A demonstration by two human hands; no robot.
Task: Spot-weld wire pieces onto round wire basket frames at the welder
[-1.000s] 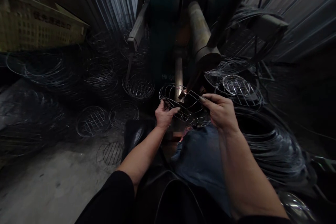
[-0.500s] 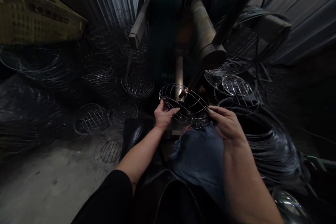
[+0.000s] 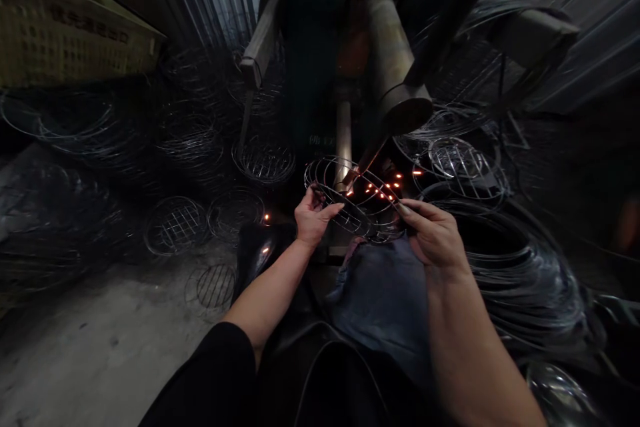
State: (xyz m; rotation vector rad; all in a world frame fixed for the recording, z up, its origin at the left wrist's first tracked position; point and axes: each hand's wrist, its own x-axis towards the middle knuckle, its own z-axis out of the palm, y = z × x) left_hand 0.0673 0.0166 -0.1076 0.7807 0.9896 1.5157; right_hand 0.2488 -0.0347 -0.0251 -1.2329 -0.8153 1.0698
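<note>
Both my hands hold a round wire basket [image 3: 373, 221] of thin metal rings and cross wires. The fingers of my left hand [image 3: 313, 217] are closed on its left rim. On the right side, my right hand [image 3: 431, 223] pinches the rim between thumb and fingers. The basket sits around the tip of a spot welder's lower electrode arm [image 3: 344, 130], with a copper-coloured electrode [image 3: 351, 177] meeting the wires from above. Orange sparks [image 3: 383, 192] fly from that spot, mostly to the right. Exactly which wires touch the electrodes is too dark to tell.
Stacks of wire rings and grids [image 3: 187, 137] stand at the left. A wire grid [image 3: 215, 285] lies on the concrete floor [image 3: 100, 353]. At the right are a large wire coil [image 3: 530, 280] and more grids [image 3: 457, 163]. A thick cylindrical machine arm [image 3: 395, 60] hangs above. A yellow crate [image 3: 75, 40] stands upper left.
Orange sparks have appeared at the electrode and scattered, one or two reaching left of my left hand. My hands keep their hold on the basket, nearly unmoved.
</note>
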